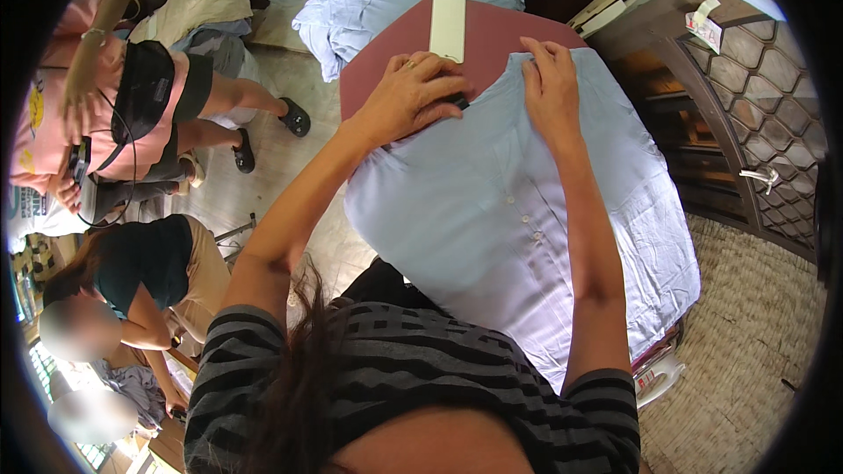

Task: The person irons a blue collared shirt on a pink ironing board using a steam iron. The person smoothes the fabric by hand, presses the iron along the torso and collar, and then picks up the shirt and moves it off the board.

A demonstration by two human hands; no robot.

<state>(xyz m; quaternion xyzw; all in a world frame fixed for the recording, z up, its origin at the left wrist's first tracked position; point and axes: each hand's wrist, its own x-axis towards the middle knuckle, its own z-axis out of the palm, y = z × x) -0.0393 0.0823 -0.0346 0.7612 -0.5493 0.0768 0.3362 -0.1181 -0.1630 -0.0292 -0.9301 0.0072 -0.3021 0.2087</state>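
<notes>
Where the far edge of the light-blue shirt [465,202] crosses a maroon tabletop [386,57], the head view lists two bare hands. Item: left hand [417,96], at the shirt's far left corner, fingers bent over a small dark object [460,103]; whether gripped or merely covered, cannot tell. Item: right hand [553,92], palm down on the shirt's far part, fingers loosely spread, nothing visible in it. Item: shirt, laid out beneath the hands and reaching from them toward the wearer; its button row [525,218] runs lengthwise, slanting nearer and rightward, the right hand closer to it. Item: cream oblong object [448,26], beyond the shirt, just past the left hand. Item: heaped blue garments [399,0], farther beyond the shirt. Obscured: most of the dark object, under the fingers; the shirt's near edge, partly cut off by the wearer's body; the cream piece's kind, unclear.
</notes>
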